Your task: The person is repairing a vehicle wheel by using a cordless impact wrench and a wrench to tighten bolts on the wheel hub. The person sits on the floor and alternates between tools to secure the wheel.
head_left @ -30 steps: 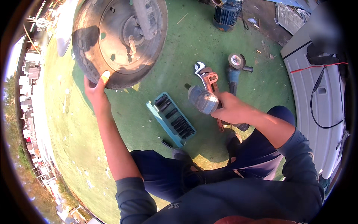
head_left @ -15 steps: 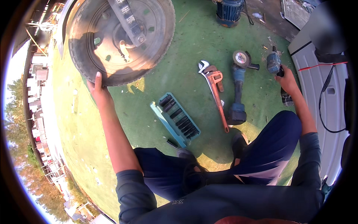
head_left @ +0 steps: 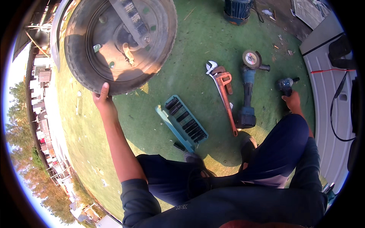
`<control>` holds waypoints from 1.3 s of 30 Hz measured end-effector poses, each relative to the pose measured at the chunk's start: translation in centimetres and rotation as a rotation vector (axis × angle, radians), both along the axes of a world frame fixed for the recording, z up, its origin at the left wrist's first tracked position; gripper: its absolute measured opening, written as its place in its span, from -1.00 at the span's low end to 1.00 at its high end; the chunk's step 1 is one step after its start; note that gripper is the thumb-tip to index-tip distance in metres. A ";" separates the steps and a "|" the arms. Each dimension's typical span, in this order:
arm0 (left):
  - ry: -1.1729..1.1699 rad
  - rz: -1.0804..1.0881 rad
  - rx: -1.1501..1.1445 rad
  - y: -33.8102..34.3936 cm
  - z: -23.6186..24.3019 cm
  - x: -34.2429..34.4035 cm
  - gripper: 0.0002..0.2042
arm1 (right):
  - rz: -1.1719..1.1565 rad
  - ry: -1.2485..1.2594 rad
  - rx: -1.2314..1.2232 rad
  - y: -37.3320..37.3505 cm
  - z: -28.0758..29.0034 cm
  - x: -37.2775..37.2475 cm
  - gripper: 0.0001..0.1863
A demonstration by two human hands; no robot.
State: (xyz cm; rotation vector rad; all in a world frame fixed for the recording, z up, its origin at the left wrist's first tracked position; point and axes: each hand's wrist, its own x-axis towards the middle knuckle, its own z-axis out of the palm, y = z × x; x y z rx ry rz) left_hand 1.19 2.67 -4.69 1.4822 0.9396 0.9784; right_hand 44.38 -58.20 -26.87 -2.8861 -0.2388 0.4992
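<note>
1. Left hand [head_left: 103, 100]: gripping the wheel [head_left: 110, 47] at the tyre's lower edge; thumb flat on the near sidewall, remaining fingers hidden behind the rubber
2. Wheel: upper left of the view, worn disc with several holes; a dark bar [head_left: 131, 21] with pale markings crosses its face, a yellowish piece [head_left: 128, 55] sits near the hub
3. Case [head_left: 173, 127]: blue-green, lying open and slantwise on the green floor [head_left: 186, 68], with dark sockets [head_left: 193, 129] in a row inside
4. Loose dark piece [head_left: 179, 146]: on the floor, just beside the case's lower end, near the left shoe [head_left: 195, 159]
5. Adjustable wrench [head_left: 211, 68]: silver, lying alongside the pipe wrench [head_left: 227, 108], which is orange-red; contact between the two cannot be confirmed
6. Motor [head_left: 238, 11]: blue, partly cut off by the top of the view
7. Grinder [head_left: 248, 87]: disc toward the top, battery end toward the right shoe [head_left: 248, 146]
8. Driver [head_left: 284, 85]: right of the grinder, well apart from the wheel; whether it bears on the floor cannot be told
9. Right hand [head_left: 292, 102]: closed around the driver's handle, fingers partly obscured
10. Grey panel [head_left: 323, 125]: far right, with a black cable [head_left: 332, 102] hanging across it
</note>
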 end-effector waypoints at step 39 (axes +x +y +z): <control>0.122 -0.347 0.162 -11.2 2.5 8.1 -0.06 | 0.883 1.142 2.440 26.9 37.2 -21.6 -0.31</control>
